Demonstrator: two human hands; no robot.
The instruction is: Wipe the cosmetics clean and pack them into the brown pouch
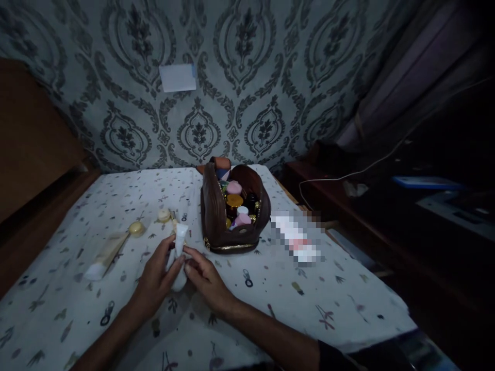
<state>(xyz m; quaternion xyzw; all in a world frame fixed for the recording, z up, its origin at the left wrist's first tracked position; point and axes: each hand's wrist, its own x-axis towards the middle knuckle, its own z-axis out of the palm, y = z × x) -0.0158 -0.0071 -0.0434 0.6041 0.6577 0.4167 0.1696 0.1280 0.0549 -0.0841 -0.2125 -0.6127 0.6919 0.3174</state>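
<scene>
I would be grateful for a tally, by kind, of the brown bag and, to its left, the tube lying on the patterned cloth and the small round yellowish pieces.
Brown bag: 1
Lying tube: 1
Small round yellowish pieces: 2
Total: 4

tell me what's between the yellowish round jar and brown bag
A small pale jar, a slim item and the handheld white tube, in the head view.
</scene>
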